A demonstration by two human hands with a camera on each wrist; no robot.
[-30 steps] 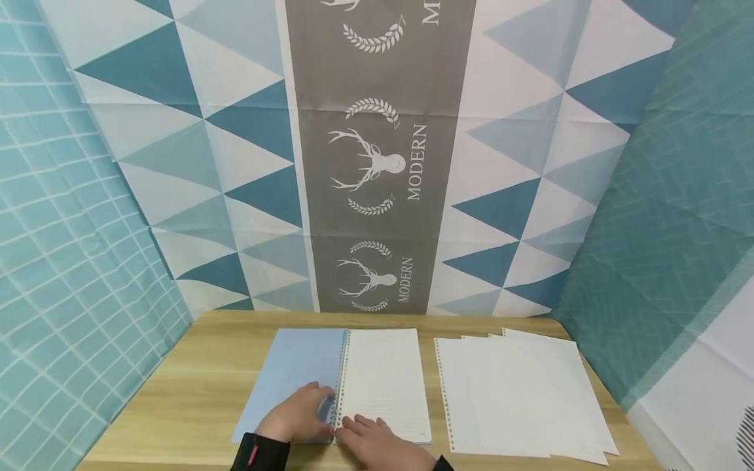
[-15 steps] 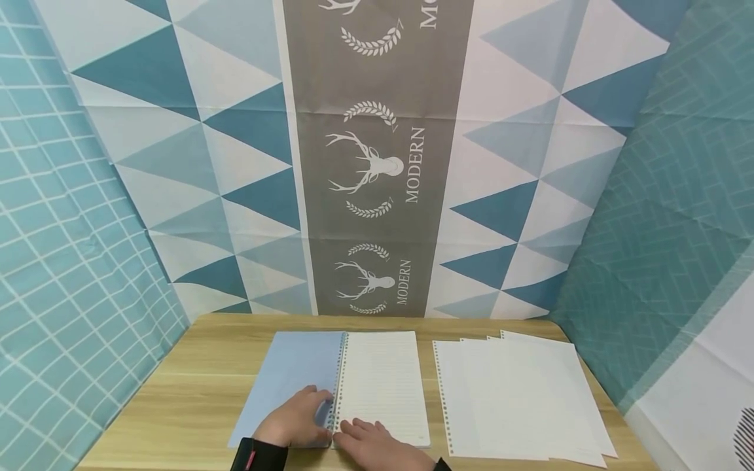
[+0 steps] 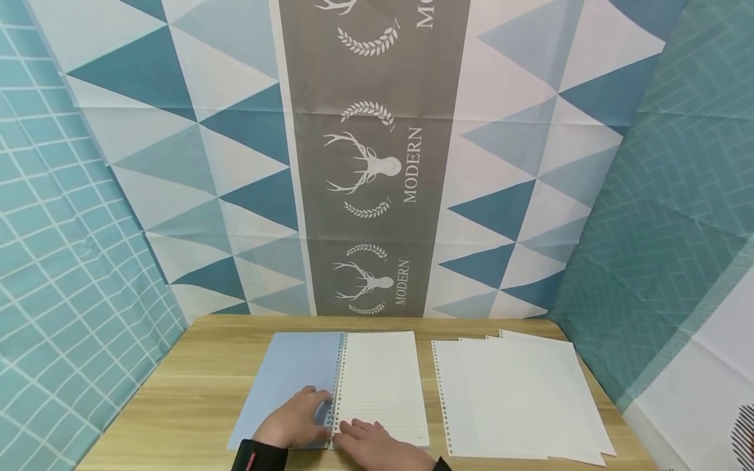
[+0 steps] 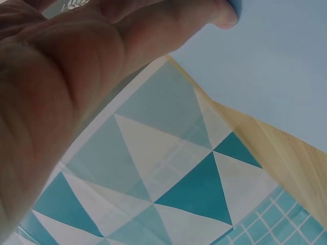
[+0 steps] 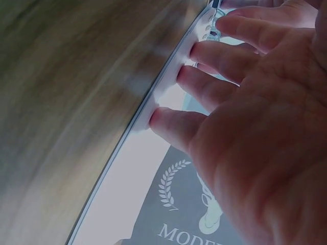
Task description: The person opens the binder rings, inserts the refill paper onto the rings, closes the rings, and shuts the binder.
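Observation:
An open notebook lies on the table, with its blue cover on the left and lined white pages on the right. Ring binding runs between them. My left hand rests at the lower binding, thumb and forefinger spread apart; blue cover shows in the gap. In the left wrist view one fingertip touches the blue cover. My right hand lies at the pages' lower left, beside the left hand. Its fingertips press the paper near the lower edge.
Several loose punched sheets lie fanned out to the right of the notebook on the wooden table. Patterned cloth hangs behind the table, and tiled-print cloth stands at the left.
The view shifts slightly. Both hands and the notebook keep nearly the same places relative to each other.

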